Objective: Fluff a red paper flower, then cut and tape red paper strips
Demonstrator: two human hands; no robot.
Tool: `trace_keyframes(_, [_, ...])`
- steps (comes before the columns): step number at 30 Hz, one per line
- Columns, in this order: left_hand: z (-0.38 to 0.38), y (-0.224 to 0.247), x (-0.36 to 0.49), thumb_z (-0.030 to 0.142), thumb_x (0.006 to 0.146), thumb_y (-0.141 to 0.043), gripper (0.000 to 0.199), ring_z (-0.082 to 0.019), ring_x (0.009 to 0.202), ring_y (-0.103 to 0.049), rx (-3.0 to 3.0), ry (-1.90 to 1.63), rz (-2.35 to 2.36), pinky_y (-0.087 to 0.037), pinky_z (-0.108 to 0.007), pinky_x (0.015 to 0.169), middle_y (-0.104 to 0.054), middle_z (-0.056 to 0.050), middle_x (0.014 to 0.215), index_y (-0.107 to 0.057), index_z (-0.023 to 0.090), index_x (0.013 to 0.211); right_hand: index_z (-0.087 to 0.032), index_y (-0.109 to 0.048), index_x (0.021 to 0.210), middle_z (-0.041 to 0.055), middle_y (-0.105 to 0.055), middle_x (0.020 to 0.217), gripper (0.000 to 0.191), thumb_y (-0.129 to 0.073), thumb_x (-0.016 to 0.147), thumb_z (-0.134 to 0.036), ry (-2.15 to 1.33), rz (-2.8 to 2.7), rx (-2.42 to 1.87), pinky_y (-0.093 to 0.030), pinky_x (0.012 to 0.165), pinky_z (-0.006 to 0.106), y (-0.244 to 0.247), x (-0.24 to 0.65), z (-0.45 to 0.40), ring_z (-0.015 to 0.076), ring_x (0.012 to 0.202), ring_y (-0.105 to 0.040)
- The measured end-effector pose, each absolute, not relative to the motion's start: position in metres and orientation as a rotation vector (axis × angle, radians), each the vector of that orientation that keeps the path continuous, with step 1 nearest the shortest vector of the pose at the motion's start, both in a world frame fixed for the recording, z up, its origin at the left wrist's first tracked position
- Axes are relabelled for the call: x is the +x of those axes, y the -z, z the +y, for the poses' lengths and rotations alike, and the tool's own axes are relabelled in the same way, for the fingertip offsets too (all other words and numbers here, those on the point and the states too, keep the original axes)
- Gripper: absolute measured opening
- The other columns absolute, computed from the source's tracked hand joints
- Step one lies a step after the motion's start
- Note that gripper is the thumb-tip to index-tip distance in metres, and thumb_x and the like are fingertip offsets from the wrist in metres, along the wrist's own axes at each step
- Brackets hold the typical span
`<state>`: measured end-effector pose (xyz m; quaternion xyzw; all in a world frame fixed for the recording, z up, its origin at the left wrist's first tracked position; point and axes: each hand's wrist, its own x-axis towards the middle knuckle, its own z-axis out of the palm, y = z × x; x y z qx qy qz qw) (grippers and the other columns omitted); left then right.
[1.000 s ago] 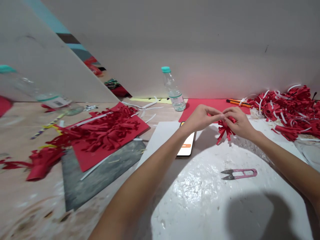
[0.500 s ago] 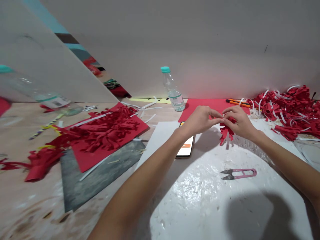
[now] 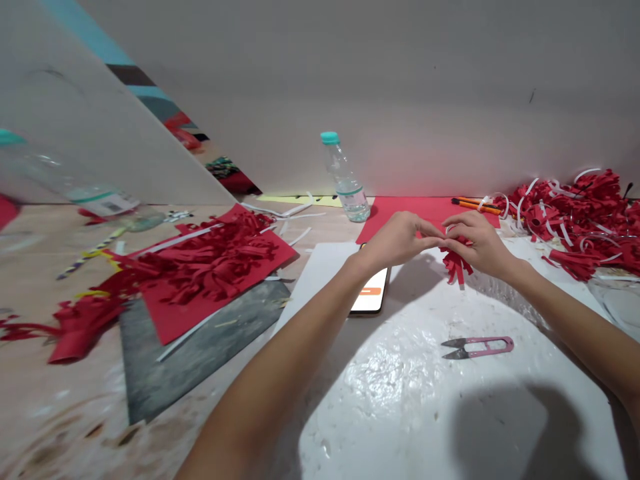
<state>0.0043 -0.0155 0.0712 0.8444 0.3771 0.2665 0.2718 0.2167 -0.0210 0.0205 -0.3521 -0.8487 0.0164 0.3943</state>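
A small red fringed paper tassel (image 3: 457, 267) hangs from my fingertips above the white board (image 3: 390, 413), its strips pointing down. My right hand (image 3: 477, 243) pinches its upper end, which the fingers mostly cover. Fingertips of my left hand (image 3: 400, 239) meet those of the right at the top of the tassel, thumb and fingers pressed together there. Below the hands, pink-handled thread snips (image 3: 477, 347) lie on the board with their blades to the left. Under my left wrist sits a phone (image 3: 370, 301) with a lit screen, partly hidden.
A water bottle (image 3: 353, 193) stands near the wall. Many red fringed tassels with white loops (image 3: 575, 220) are heaped at right beside orange pencils (image 3: 475, 205). Cut red strips (image 3: 215, 267) lie at left on red paper over a grey sheet (image 3: 185, 360).
The tassel has swung slightly and turned in my fingers, its strips now hanging a little further right. Both hands stay in nearly the same place.
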Motion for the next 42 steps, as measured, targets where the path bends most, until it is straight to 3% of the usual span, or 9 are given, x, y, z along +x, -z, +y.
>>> trace_keyframes(12, [-0.0163, -0.0712, 0.0059, 0.029, 0.087, -0.067, 0.015, -0.016, 0.078, -0.067, 2.258, -0.780, 1.005, -0.049, -0.025, 0.070, -0.079, -0.002, 0.085, -0.082, 0.026, 0.086, -0.026, -0.074, 0.085, 0.0083, -0.074, 0.105, 0.018, -0.061, 0.093, -0.035, -0.111, -2.140, -0.936, -0.047, 0.095, 0.050, -0.0247, 0.2148, -0.0240, 0.0272, 0.102, -0.064])
trace_keyframes(29, [-0.0156, -0.0690, 0.0052, 0.027, 0.090, -0.065, 0.017, -0.016, 0.075, -0.065, 2.332, -0.757, 1.030, -0.048, -0.026, 0.071, -0.078, -0.003, 0.084, -0.082, 0.025, 0.089, -0.026, -0.073, 0.082, 0.0070, -0.074, 0.104, 0.016, -0.062, 0.092, -0.032, -0.077, -2.154, -0.952, -0.047, 0.093, 0.049, -0.0244, 0.2158, -0.0226, 0.0261, 0.099, -0.064])
trace_keyframes(42, [-0.0180, -0.0690, 0.0093, 0.025, 0.084, -0.072, 0.010, -0.015, 0.072, -0.066, 2.249, -0.815, 1.059, -0.047, -0.025, 0.065, -0.078, -0.002, 0.078, -0.082, 0.025, 0.080, -0.024, -0.072, 0.082, 0.0087, -0.074, 0.106, 0.020, -0.061, 0.094, -0.035, -0.043, -2.170, -0.934, -0.048, 0.092, 0.048, -0.0223, 0.2157, -0.0222, 0.0263, 0.100, -0.063])
